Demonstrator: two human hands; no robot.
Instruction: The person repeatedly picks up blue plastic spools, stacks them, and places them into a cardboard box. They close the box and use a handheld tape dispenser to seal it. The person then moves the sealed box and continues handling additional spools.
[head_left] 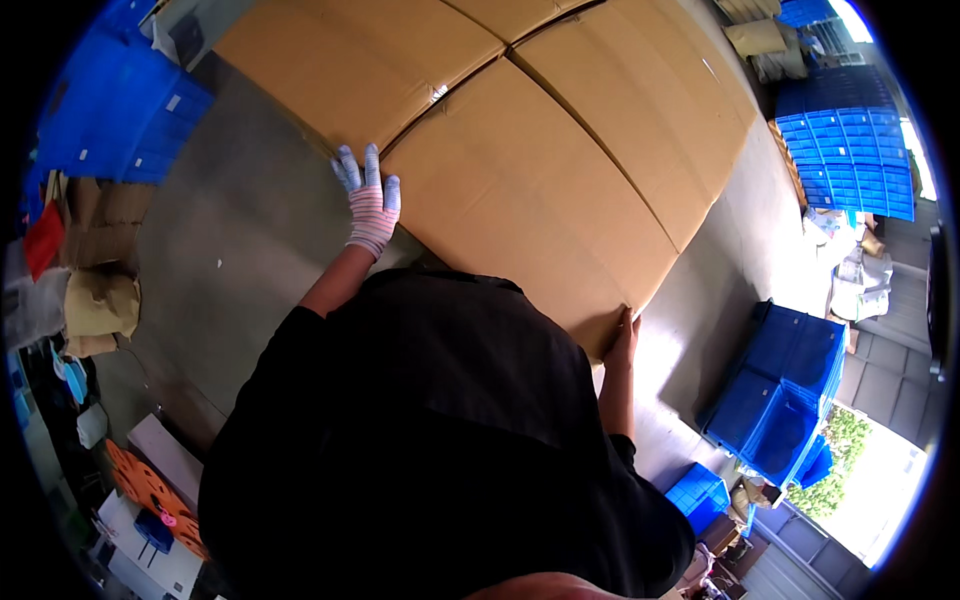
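Several large brown cardboard boxes stand packed together in front of me, with dark gaps between them. The nearest cardboard box (pixel 530 190) reaches right up to my body. My left hand (pixel 371 200), in a pink-and-white striped glove with grey-blue fingertips, is at that box's left corner, fingers stretched and spread. My bare right hand (pixel 622 338) grips the same box at its near right corner; part of its fingers is hidden by the cardboard. My black top covers the lower middle of the view.
Blue plastic crates (pixel 120 110) are stacked at the far left, with another blue stack (pixel 845 140) at the far right. Open blue bins (pixel 775 390) stand on the floor to my right. Folded cardboard and a tan sack (pixel 102 303) lie along the left side, near an orange cutout (pixel 155 490).
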